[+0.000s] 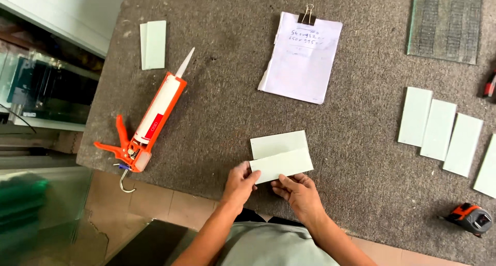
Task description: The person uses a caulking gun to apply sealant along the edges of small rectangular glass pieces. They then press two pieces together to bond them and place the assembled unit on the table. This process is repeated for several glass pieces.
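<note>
**Glass strips paired at the table's near edge**

Hands first: our left hand [240, 184] pinches the left end of the upper pale glass strip [281, 165], thumb on top, and our right hand [299, 192] grips that strip's lower edge from beneath. It sits slightly askew over a second strip [278, 143], overlapping its lower part, at the near edge of the grey felt-covered table [222, 116]. We judge it lies there because both hands reach it without stretching.

An orange caulking gun [150, 118] lies toward the near left corner with its nozzle pointing away from us, and a spare pair of strips [153, 44] lies beyond it. A clipped sheaf of notes [302, 56] lies mid-table. More strips [439, 129] fan out side by side along the right edge, a tape measure [471, 218] near them, and a textured glass pane [445, 22] fills the far right corner
</note>
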